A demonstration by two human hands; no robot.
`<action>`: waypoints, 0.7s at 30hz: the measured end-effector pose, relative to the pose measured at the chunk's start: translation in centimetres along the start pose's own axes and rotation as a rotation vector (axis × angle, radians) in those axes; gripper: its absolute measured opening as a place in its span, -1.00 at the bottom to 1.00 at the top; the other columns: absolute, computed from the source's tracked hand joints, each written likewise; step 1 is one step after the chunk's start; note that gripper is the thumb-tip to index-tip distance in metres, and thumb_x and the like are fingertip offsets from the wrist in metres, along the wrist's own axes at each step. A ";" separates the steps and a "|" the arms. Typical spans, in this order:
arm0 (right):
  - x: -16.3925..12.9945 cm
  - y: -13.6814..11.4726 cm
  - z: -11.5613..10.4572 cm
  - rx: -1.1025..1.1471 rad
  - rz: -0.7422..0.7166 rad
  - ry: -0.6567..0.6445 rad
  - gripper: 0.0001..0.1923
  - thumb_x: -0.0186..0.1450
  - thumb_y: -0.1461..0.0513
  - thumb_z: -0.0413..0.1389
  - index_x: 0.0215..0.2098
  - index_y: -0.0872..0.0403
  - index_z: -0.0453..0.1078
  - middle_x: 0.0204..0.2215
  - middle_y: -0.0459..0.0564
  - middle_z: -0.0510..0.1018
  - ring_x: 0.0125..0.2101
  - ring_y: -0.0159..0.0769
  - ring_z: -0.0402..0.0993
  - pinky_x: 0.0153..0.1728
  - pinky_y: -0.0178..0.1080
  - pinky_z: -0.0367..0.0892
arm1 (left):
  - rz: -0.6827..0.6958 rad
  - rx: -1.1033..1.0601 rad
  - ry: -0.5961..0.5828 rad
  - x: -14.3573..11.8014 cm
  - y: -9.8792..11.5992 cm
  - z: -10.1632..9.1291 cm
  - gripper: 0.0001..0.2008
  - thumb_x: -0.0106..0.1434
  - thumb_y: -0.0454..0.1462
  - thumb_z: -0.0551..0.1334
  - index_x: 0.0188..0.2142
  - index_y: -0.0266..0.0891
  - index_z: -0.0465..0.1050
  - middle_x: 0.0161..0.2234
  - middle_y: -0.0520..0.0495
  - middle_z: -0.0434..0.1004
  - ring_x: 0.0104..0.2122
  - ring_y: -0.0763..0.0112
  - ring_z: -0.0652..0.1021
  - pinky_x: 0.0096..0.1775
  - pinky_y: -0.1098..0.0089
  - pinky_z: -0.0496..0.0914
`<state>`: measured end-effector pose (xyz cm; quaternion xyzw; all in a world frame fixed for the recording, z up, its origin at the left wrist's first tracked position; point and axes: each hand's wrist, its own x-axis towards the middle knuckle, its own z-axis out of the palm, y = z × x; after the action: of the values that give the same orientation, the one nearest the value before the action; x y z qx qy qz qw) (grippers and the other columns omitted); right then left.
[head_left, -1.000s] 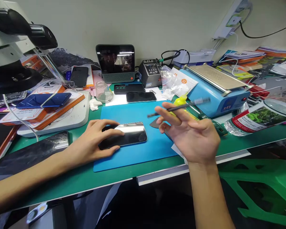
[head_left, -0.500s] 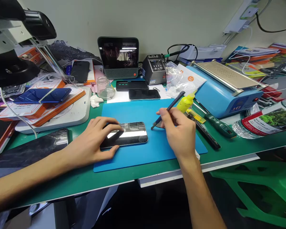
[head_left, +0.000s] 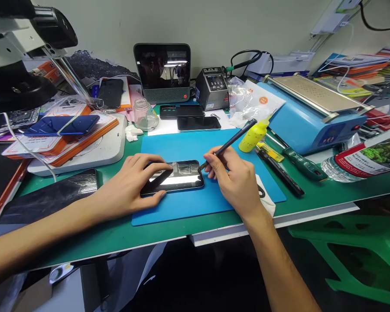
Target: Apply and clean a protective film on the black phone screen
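Glossy blk smartphone [head_left: 186, 178], glare-streaked, nr mat [head_left: 188, 204] L edge; my L hand [head_left: 125, 188] splayed on phone, R hand [head_left: 235, 180] gripping pen-style tool [head_left: 236, 137].

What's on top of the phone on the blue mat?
The left hand lies on the left part of the phone, hiding some screen. At the right end is the tip of a dark pen-like tool in the right hand; whether it touches is unclear.

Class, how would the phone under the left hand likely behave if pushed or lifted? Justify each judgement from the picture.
The phone is probably stiff: it looks like a flat, straight-edged slab. Its glossy, reflective face suggests it may be slippery and perhaps fragile. Lying flat on the mat, it seems unlikely to roll or tip.
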<state>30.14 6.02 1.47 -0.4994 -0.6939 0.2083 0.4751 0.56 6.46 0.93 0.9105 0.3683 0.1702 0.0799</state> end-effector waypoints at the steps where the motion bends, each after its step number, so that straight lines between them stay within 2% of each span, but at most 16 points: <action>1: 0.0 0.0 0.0 -0.009 -0.005 -0.008 -0.70 0.61 -0.06 0.15 -0.10 -0.04 0.50 -0.40 -0.10 0.68 -0.42 -0.25 0.66 -0.30 -0.22 0.52 | 0.000 -0.001 0.000 0.0 0.0 0.0 -0.53 0.57 -0.05 0.23 0.39 0.00 0.29 0.28 -0.17 0.46 0.26 -0.02 0.46 0.26 -0.05 0.30; 21: 0.1 0.0 -0.2 -0.023 -0.042 -0.070 -0.70 0.64 -0.02 0.11 -0.12 -0.04 0.52 -0.40 -0.10 0.67 -0.37 -0.25 0.64 -0.27 -0.25 0.46 | -0.008 -0.011 -0.016 0.0 0.0 -0.2 -0.51 0.57 -0.03 0.23 0.40 -0.02 0.31 0.30 -0.19 0.46 0.27 -0.05 0.45 0.27 -0.08 0.31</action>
<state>30.31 6.07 1.63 -0.4825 -0.7229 0.2075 0.4489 0.46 6.45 1.09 0.9099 0.3703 0.1645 0.0885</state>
